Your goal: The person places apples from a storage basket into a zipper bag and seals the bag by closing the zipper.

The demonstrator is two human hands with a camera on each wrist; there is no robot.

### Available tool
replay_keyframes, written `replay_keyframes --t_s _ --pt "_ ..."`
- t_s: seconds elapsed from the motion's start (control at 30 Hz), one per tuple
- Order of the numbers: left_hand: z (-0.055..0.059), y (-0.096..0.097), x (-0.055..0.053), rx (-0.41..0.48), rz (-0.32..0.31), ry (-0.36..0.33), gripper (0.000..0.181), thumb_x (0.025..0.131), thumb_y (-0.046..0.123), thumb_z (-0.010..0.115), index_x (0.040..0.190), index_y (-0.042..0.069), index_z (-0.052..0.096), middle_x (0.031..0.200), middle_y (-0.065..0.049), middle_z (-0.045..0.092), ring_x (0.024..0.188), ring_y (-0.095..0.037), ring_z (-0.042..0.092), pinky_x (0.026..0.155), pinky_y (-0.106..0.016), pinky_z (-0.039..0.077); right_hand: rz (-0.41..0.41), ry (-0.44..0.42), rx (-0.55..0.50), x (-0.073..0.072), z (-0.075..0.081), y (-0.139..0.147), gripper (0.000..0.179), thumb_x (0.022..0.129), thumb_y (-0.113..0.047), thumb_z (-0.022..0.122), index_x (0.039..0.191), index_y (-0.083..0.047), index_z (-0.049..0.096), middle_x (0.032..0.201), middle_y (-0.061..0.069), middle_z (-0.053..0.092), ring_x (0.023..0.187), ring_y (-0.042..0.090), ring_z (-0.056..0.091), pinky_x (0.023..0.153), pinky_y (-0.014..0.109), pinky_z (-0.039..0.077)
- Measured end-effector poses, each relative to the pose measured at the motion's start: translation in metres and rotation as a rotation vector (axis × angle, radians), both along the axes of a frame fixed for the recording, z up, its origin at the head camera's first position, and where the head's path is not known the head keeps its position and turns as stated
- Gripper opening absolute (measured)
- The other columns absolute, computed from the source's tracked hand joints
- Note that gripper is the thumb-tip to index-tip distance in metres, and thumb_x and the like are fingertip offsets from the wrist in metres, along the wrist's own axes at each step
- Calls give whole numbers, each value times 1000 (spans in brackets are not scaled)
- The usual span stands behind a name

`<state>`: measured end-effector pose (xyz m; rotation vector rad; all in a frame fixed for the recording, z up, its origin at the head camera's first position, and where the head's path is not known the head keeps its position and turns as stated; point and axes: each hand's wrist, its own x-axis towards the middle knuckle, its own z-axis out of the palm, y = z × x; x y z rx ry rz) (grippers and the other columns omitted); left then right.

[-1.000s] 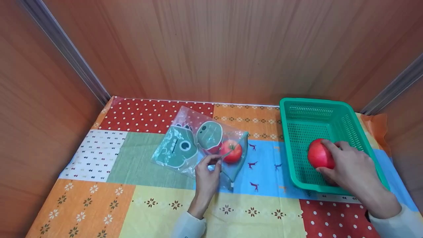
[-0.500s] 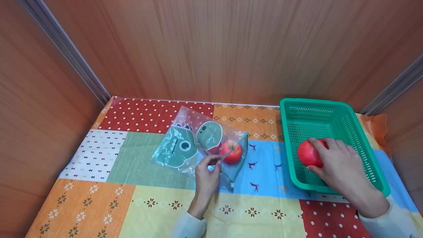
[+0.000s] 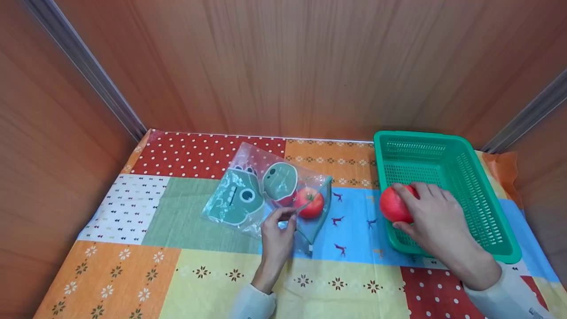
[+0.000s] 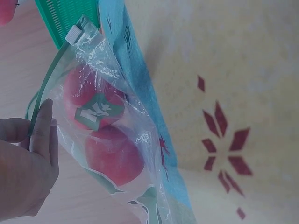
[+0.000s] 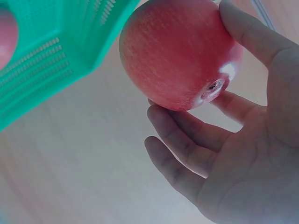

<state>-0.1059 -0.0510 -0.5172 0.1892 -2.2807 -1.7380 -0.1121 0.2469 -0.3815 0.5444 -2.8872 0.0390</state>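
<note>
My left hand (image 3: 278, 235) pinches the green zip edge of a clear zip bag (image 3: 239, 197) printed with dinosaur shapes. The bag lies on the cloth with its mouth toward the right. Inside it are two red apples, one apple (image 4: 114, 156) against the other apple (image 4: 81, 88) in the left wrist view. My right hand (image 3: 436, 217) holds another red apple (image 3: 394, 204) between thumb and fingers, over the left rim of the green basket (image 3: 447, 135). The right wrist view shows the held apple's blossom end. Its far side is hidden.
A red rounded thing (image 5: 5, 37) shows at the left edge of the right wrist view, in front of the basket's wall. Patchwork cloth (image 3: 212, 274) covers the table. Wood-look panels (image 3: 266, 66) stand behind and at both sides.
My right hand has carried the apple leftward from the basket's middle to its left rim. The left hand and the bag have stayed in place.
</note>
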Motion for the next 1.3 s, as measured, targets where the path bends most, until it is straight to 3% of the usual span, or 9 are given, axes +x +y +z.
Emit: replay_keyframes --t_s 0.27,0.53,1.0,1.3 --pt "0 0 0 6 -4 2 17 98 0 72 112 8 77 106 -6 74 96 -20 70 77 -27 63 8 2 7 1 -7 -24 101 60 -29 105 145 -6 57 128 26 62 118 48 60 88 68 58" --pt "0 1 -1 14 -16 4 17 98 -1 72 112 8 77 105 -5 74 96 -20 70 77 -26 63 41 16 18 0 -28 -47 94 61 -34 104 140 -8 61 126 23 65 116 43 63 89 59 59" --pt "-3 1 1 -7 -5 39 17 95 -2 74 110 7 78 102 -6 75 93 -22 70 72 -24 62 44 -29 0 -7 -71 -78 89 65 -33 103 141 -11 62 121 21 65 114 39 61 88 52 61" --pt "-3 3 1 6 -8 5 19 97 -1 73 112 8 77 105 -5 74 96 -21 69 76 -26 63 3 -114 -7 -15 -89 -87 85 72 -35 99 144 -11 61 126 20 63 119 39 58 99 57 54"
